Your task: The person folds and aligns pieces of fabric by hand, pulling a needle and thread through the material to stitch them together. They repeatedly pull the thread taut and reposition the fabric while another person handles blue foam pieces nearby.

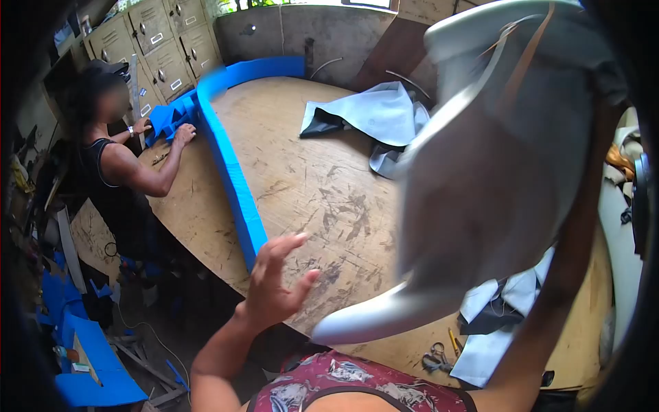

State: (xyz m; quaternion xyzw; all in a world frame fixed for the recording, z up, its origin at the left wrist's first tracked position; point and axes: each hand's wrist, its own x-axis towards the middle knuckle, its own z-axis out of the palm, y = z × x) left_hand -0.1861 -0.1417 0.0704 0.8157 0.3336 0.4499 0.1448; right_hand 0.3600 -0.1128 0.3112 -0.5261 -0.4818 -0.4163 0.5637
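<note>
A large pale grey sewn cover [480,199], blurred by motion, hangs up close on the right above the table. Its rounded white lower end [371,316] reaches toward my body, and loose strips show near its top. My right hand [607,82] is raised at the cover's upper right edge and grips it; shadow and the cover partly hide the fingers. Over the near edge of the wooden table [302,178], my left hand [274,281] is open, fingers apart, with nothing in it. It is nearest to the end of a long blue foam strip [230,175].
A co-worker [113,158] handles blue pieces [171,117] at the table's left side. Grey fabric [371,113] lies toward the back. Scissors [436,358], a yellow pencil [454,341] and fabric scraps [487,350] lie near me. Blue offcuts [96,357] litter the floor; lockers [151,34] stand behind.
</note>
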